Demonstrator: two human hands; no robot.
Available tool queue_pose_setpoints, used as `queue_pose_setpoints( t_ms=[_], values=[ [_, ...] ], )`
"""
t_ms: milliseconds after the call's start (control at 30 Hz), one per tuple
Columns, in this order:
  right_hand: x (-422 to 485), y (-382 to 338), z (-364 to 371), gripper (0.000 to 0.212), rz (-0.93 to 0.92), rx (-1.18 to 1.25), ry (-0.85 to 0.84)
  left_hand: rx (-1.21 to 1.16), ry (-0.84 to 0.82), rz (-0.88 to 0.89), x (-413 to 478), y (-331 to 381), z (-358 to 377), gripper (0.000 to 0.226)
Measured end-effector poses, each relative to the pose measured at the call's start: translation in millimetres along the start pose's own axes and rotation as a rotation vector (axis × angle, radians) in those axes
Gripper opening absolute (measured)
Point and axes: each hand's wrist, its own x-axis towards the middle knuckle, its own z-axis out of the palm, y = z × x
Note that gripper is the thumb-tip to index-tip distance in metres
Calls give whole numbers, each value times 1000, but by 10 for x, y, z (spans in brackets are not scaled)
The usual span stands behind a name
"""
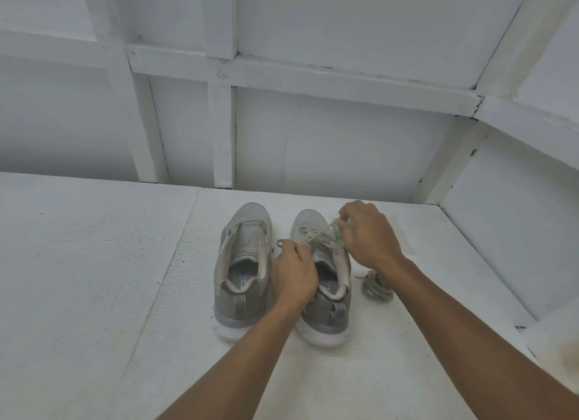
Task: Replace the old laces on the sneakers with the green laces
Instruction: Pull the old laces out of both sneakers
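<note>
Two grey sneakers stand side by side on the white surface, toes pointing away from me. The left sneaker (pixel 241 269) has no lace and its tongue lies open. The right sneaker (pixel 326 294) still carries a pale old lace (pixel 316 236) across its front eyelets. My left hand (pixel 294 275) grips that lace over the tongue. My right hand (pixel 369 234) pinches the lace's other end above the shoe's right side, with a bunch of green lace (pixel 340 231) showing under its fingers. How the green lace is held is hidden.
A coiled grey lace (pixel 377 286) lies on the surface just right of the right sneaker. White panelled walls (pixel 344 143) close the back and the right side. The white surface (pixel 94 278) stretches wide to the left.
</note>
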Motion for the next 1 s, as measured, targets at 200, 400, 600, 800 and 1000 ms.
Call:
queue_pose_setpoints(
  t_ms=[200,400,600,800,1000],
  values=[
    [-56,-140,25,33,-126,197,-127,-11,6,2,14,-16,18,24],
    [-52,-146,143,11,-191,12,-149,-92,35,6,-2,-20,24,23],
    [46,-4,-84,5,14,19,31,-101,69,47,17,-63,57,14],
    [-107,-234,121,29,-190,42,-167,-123,63,89,48,-105,90,28],
    [14,-91,14,7,-135,-48,9,-136,52,74,65,-108,92,29]
  ],
)
